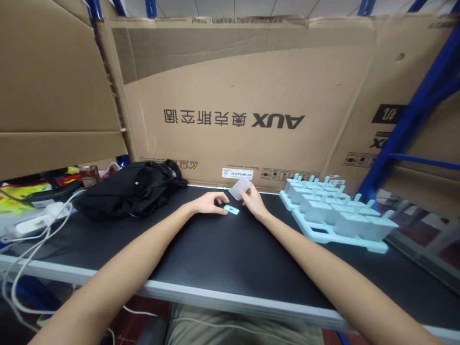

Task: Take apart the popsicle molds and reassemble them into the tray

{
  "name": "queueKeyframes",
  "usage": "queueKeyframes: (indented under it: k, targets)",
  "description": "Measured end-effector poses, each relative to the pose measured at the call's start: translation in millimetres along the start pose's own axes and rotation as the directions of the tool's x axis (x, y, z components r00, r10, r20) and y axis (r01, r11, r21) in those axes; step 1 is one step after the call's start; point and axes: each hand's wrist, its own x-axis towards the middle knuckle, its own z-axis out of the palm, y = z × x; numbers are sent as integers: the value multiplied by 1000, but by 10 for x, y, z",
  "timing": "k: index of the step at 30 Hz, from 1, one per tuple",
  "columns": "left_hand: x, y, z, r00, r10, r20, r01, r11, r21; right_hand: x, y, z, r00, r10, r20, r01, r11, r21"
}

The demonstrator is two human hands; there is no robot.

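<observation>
Over the middle of the black table, my right hand [254, 201] pinches a translucent whitish popsicle mold cup [240, 188], holding it tilted. A small light blue popsicle mold lid [233, 210], flat and rectangular with a dark slot, lies just below the cup. My left hand [210, 202] curves beside this lid, its thumb and fingers apart. The thumb tip reaches the lid's left edge; whether it touches cannot be made out. To the right stands a light blue popsicle mold set [334, 211], its several cups in a tray with sticks pointing up.
A black bag [132, 189] rests on the left, with white cables [46, 230] and a power strip [36, 223] next to it. Large cardboard sheets [230, 96] wall off the back and left. A blue metal post [406, 110] slants at the right.
</observation>
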Motion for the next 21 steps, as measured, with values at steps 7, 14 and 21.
queueKeyframes:
  k: [7,14,21]
  targets:
    - [27,-59,67,1000,-13,-17,9,972,-237,-72,-80,-4,988,-129,88,116,984,136]
    - [37,-117,93,998,-39,-47,23,951,-309,-186,-234,-23,893,-322,314,328,944,35]
    - [33,-107,80,997,-45,-58,25,950,-310,-220,-261,-45,879,-323,352,402,898,-181]
